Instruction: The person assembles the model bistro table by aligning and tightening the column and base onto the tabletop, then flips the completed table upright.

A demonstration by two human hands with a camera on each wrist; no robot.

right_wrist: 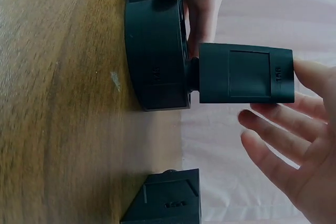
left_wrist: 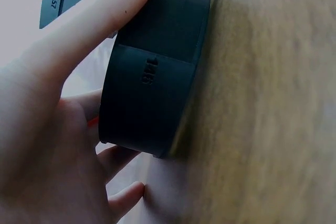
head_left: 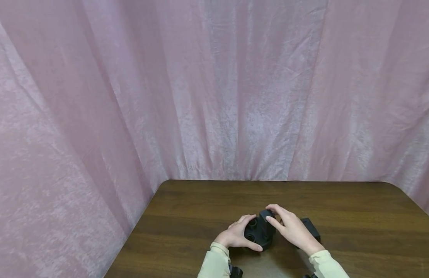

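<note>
A black round base [head_left: 252, 237] with round sockets in its top stands on the table. My left hand [head_left: 235, 234] grips its left side, the thumb on the near edge and the fingers round the far side. A raised number marks the base's wall [left_wrist: 152, 98]. My right hand [head_left: 293, 231] holds a black block [right_wrist: 236, 74] upright over the base's right part, thumb on one side and fingers on the other. In the right wrist view a narrow neck under this block meets the base's top; how deep it sits is hidden.
Another black block [head_left: 311, 227], with slanted faces and a raised mark, lies on the wooden table [head_left: 186, 216] just right of the base, partly behind my right hand. Pink curtains [head_left: 214, 96] hang behind the table and at its left.
</note>
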